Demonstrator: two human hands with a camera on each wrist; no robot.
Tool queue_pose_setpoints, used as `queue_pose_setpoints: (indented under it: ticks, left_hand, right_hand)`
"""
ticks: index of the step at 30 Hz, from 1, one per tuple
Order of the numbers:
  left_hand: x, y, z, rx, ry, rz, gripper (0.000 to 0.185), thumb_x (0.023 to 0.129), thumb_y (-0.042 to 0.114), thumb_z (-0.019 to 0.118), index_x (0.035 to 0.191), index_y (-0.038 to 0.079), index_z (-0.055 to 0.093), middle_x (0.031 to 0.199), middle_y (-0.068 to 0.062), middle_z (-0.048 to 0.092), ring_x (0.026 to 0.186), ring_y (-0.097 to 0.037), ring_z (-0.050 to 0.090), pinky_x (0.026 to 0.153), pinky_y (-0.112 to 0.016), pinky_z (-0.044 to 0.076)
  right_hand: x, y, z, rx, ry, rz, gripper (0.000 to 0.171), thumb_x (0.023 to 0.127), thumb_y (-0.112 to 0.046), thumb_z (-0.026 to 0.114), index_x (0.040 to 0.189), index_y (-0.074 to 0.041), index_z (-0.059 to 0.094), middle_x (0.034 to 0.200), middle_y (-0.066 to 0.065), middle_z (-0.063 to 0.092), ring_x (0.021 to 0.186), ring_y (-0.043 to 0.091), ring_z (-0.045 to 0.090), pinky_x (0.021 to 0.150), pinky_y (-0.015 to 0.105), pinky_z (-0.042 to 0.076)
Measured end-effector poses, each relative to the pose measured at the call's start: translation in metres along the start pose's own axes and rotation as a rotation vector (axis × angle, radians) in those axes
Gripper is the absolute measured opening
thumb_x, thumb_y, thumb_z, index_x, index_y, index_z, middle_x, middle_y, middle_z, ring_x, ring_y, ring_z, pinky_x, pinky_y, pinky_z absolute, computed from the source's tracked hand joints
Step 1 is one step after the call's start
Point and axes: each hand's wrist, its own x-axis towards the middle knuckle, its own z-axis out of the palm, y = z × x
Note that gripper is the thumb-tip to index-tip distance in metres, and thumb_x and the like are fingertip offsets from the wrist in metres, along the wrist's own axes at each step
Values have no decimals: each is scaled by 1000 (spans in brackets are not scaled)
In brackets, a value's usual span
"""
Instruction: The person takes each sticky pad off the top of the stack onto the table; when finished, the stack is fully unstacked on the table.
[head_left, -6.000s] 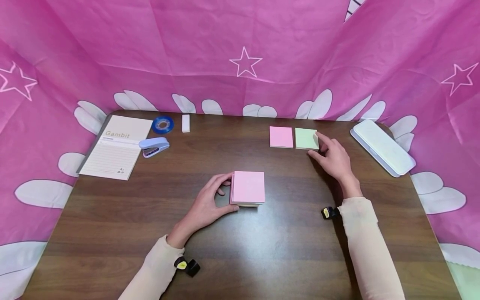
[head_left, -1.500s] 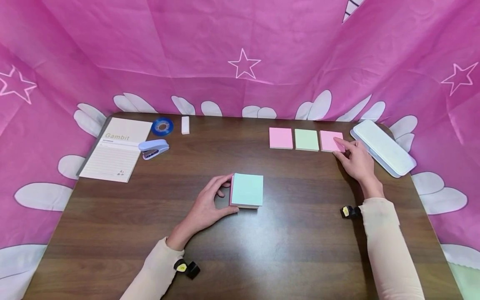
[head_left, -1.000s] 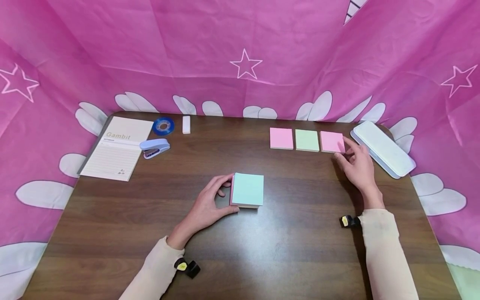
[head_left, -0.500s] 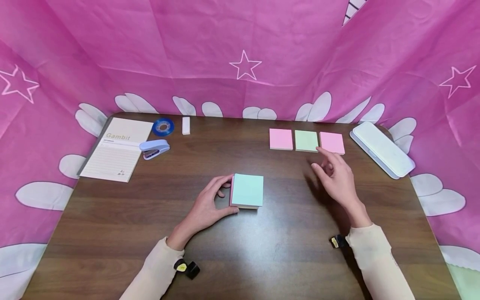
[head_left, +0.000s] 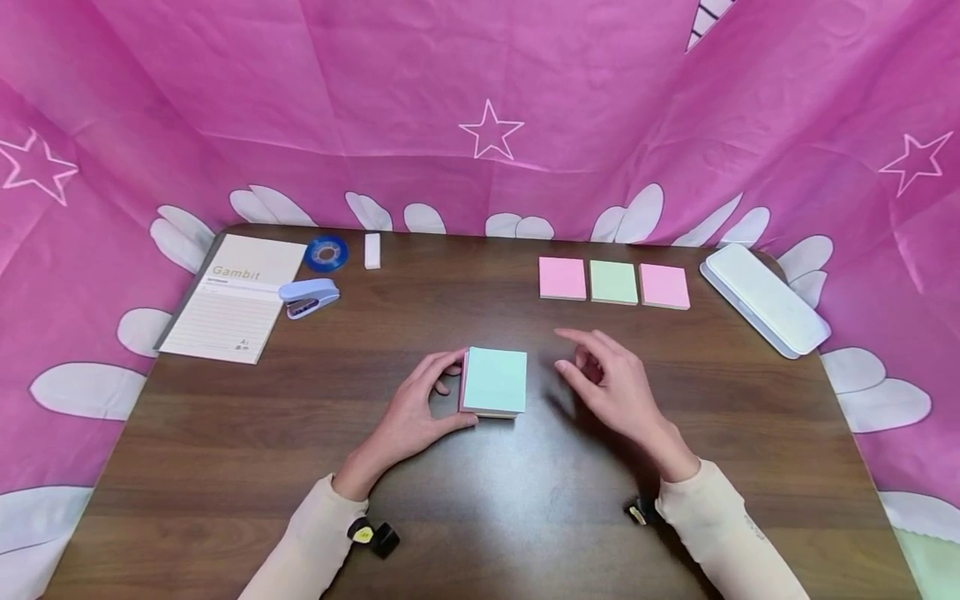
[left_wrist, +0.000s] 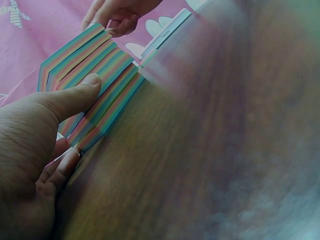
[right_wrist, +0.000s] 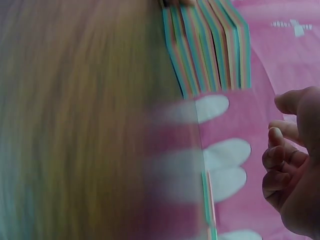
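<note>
A stack of several sticky note pads [head_left: 495,380] stands at the middle of the table, a mint green one on top. Its sides show coloured stripes in both wrist views. My left hand [head_left: 413,402] holds the stack from its left side, with the thumb [left_wrist: 80,97] along the near face and the fingers at the far side. To the right of the stack, my right hand [head_left: 611,379] hovers over the table with nothing in it, its index finger reaching forward and the other fingers loosely bent. Behind it lie a pink pad [head_left: 562,278], a light green pad [head_left: 613,282] and another pink pad [head_left: 664,286] in a row.
At the back right lies a white case [head_left: 767,300]. Over on the left are a notebook [head_left: 232,300], a light blue stapler [head_left: 309,297], a blue roll of tape [head_left: 326,253] and a white eraser [head_left: 372,251]. A pink curtain [head_left: 405,92] hangs around the table [head_left: 225,467].
The stack's top pad went from pink to mint green, and a pink pad now lies right of the light green one. My right hand let go of it and moved toward the stack.
</note>
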Motion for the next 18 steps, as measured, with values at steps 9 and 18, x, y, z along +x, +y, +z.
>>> queue_pose_setpoints:
  ticks: [9, 18]
  left_hand:
    - [0, -1, -1, 10, -10, -11, 97, 83, 25, 102, 166, 23, 51, 154, 1, 56, 128, -17, 59, 100, -35, 53]
    - [0, -1, -1, 14, -10, -8, 97, 84, 26, 101, 166, 22, 50, 155, 0, 56, 128, -17, 59, 100, -36, 53]
  right_hand:
    - [-1, -27, 23, 23, -146, 53, 65, 92, -32, 91, 149, -11, 67, 86, -6, 59, 70, 10, 52, 65, 31, 44]
    - [-1, -39, 37, -52, -254, 129, 104, 74, -50, 103, 157, -8, 56, 88, -5, 55, 74, 11, 50, 66, 30, 42]
